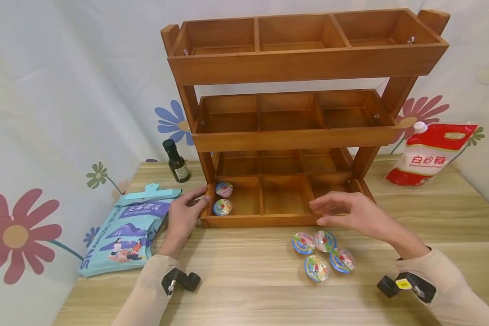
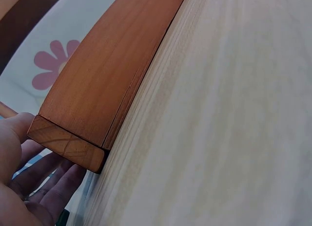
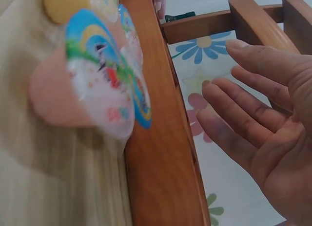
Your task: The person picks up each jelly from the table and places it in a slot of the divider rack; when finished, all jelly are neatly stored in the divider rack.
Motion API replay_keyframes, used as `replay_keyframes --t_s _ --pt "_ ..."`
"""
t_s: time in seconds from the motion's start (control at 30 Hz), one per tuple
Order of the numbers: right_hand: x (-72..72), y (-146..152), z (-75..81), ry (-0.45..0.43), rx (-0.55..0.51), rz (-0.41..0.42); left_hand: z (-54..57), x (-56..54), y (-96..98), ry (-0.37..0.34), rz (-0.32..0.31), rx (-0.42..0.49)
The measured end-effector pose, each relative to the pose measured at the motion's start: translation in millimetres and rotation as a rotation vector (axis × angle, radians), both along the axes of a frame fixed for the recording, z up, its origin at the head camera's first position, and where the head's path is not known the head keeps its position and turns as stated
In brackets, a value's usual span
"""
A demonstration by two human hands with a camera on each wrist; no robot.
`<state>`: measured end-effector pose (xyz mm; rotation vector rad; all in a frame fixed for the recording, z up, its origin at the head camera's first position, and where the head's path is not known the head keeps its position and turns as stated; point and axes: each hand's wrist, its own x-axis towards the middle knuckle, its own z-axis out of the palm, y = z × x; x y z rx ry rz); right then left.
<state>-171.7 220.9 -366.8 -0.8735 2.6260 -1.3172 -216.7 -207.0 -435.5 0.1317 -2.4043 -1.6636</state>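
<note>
A three-tier wooden rack with divided trays stands on the table. My left hand holds the left end of its bottom tray; in the left wrist view the thumb lies at the upper corner and the fingers against the outer side. Two jelly cups, one pink and one yellow, sit in the bottom tray's front left compartment. Over this tray's front right part is my right hand, fingers loosely bent, nothing in it. Several more jelly cups lie in front of the rack, one pink cup close in the right wrist view.
On the left lie a blue nut snack bag with a clip and, behind it, a dark bottle. A red and white sugar pouch stands right of the rack. A flowered cloth hangs behind the table.
</note>
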Motion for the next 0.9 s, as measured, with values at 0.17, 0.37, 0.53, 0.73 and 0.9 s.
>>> replay_keyframes --t_s 0.17,0.37,0.53,0.73,0.9 --pt "2.5 7.7 -4.2 -0.050 -0.018 0.038 0.3 -0.3 0.7 -0.001 0.004 -0.007" --pt "3.0 14.8 -8.6 -0.087 0.010 0.078 0.1 -1.3 1.1 -0.004 -0.007 0.002" --pt "1.3 17.8 -14.0 -0.097 0.006 0.129 0.3 -0.5 0.7 -0.001 0.002 -0.008" --pt "0.1 20.0 -21.4 -0.160 0.019 0.164 -0.5 -0.1 -0.1 -0.006 0.016 -0.032" --pt "0.7 21.8 -22.4 -0.170 0.058 0.160 0.2 -0.5 0.1 -0.003 0.016 -0.023"
